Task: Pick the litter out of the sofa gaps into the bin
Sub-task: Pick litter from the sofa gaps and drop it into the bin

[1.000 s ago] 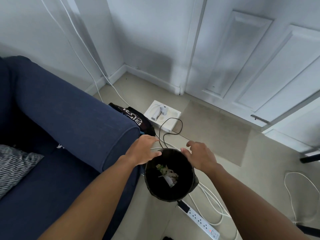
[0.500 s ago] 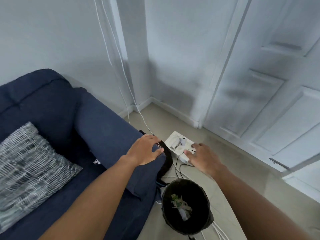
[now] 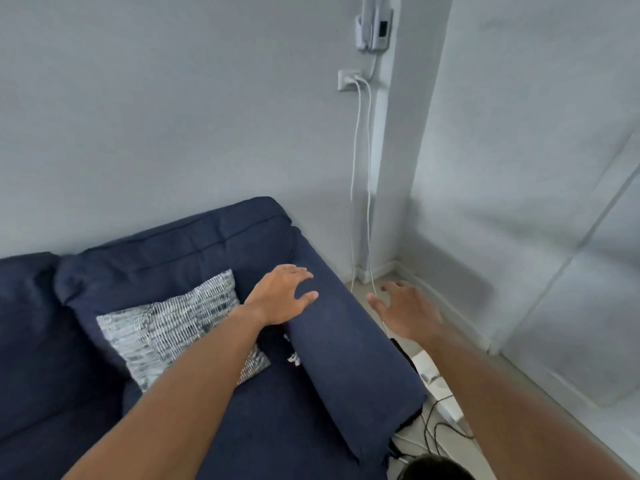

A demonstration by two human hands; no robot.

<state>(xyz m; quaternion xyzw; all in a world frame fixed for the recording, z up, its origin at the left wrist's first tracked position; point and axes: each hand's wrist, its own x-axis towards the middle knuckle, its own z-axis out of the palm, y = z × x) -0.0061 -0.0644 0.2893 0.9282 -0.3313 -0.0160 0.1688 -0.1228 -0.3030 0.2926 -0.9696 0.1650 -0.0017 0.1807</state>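
The navy sofa fills the lower left, its armrest running toward me. A white scrap of litter shows in the dark gap between the armrest and the seat. My left hand hovers over the far end of the armrest, fingers spread, holding nothing. Beyond the armrest, over the floor, my right hand is open and holds nothing. Only the rim of the black bin shows at the bottom edge, on the floor beside the sofa.
A grey patterned cushion leans on the seat near the gap. White cables hang down the wall from a socket. Black cords and a white box lie on the floor between the sofa and the white door.
The view has swung up from the bin to the sofa and wall. Both hands left the bin's rim and rose, the left one over the armrest.
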